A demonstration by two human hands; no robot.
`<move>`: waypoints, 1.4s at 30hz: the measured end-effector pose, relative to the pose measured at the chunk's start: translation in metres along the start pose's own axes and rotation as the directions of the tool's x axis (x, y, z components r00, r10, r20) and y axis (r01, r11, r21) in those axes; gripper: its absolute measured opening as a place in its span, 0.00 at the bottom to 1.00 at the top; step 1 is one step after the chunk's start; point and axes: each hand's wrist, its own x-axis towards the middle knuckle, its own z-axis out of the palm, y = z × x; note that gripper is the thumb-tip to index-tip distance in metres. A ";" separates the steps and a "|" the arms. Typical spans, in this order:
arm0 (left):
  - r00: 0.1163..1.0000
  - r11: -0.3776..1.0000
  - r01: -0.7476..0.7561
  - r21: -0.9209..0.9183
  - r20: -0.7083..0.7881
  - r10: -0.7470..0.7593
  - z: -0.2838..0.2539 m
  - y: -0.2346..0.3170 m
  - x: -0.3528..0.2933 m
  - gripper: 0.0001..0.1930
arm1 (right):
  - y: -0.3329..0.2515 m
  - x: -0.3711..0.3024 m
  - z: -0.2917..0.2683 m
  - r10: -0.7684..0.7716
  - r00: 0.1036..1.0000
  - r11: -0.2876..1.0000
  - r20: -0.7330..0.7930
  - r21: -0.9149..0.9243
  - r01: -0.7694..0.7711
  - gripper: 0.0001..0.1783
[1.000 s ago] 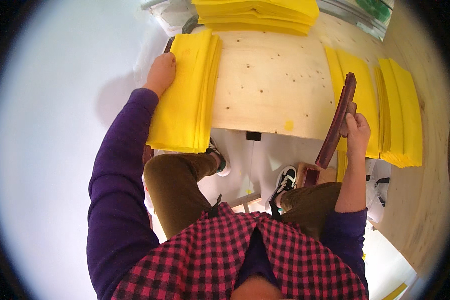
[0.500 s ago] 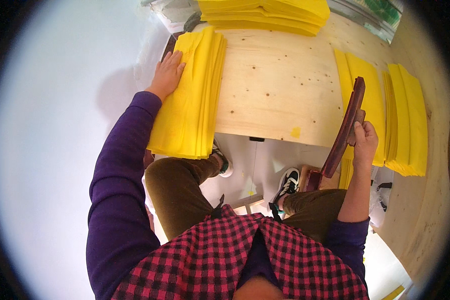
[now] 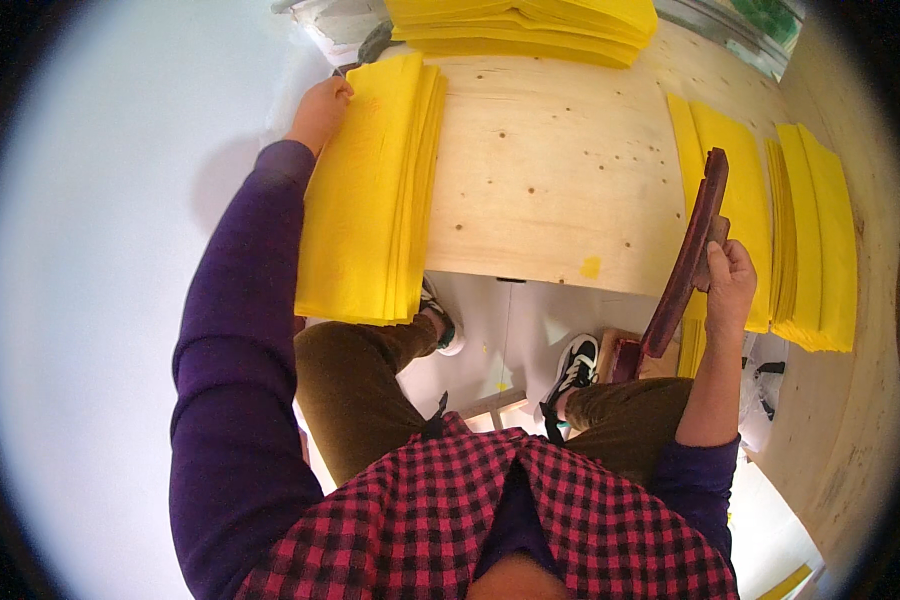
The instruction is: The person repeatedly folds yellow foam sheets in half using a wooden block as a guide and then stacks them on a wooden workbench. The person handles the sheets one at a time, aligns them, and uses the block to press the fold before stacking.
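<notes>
A stack of long yellow cloth-like sheets [image 3: 370,190] lies along the left side of the wooden table, its near end reaching over my left knee. At the stack's far left edge is my left hand [image 3: 322,110], its fingers bent in and closed on the edge of the sheets; the thumb is hidden. My right hand [image 3: 730,285] wraps round the grip block of a long, slightly curved dark red wooden tool [image 3: 685,260]. The tool is held tilted above the table's right front corner, apart from the sheets.
More yellow sheets [image 3: 520,35] are piled at the far edge of the table [image 3: 540,170]. Two yellow stacks [image 3: 815,240] stand on the right, beside a wooden side panel [image 3: 840,420]. A pale wall [image 3: 100,300] runs along the left. Below the right front corner is a wooden block [image 3: 625,355].
My left hand has gone from lying flat on the stack to its left edge, slightly farther away, and its fingers have closed. The right hand and tool have hardly moved.
</notes>
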 end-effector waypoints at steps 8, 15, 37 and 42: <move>0.928 0.986 -0.134 0.095 -0.337 0.159 0.042 -0.001 -0.011 0.11 | 0.002 0.003 -0.001 -0.041 0.999 0.992 -0.026 -0.116 0.038 0.08; 0.970 0.990 -0.130 -0.054 -0.216 0.116 0.048 -0.003 -0.011 0.18 | -0.003 -0.002 0.002 -0.026 0.999 0.991 -0.037 -0.135 0.020 0.07; 0.996 0.957 -0.068 -0.282 -0.072 0.049 0.030 -0.022 -0.002 0.28 | -0.001 0.001 0.013 -0.059 0.998 0.990 -0.029 -0.130 0.054 0.08; 0.998 0.868 -0.042 -0.494 -0.057 0.015 -0.024 -0.006 -0.033 0.32 | -0.006 -0.002 0.008 -0.019 1.000 0.998 0.000 -0.063 0.019 0.08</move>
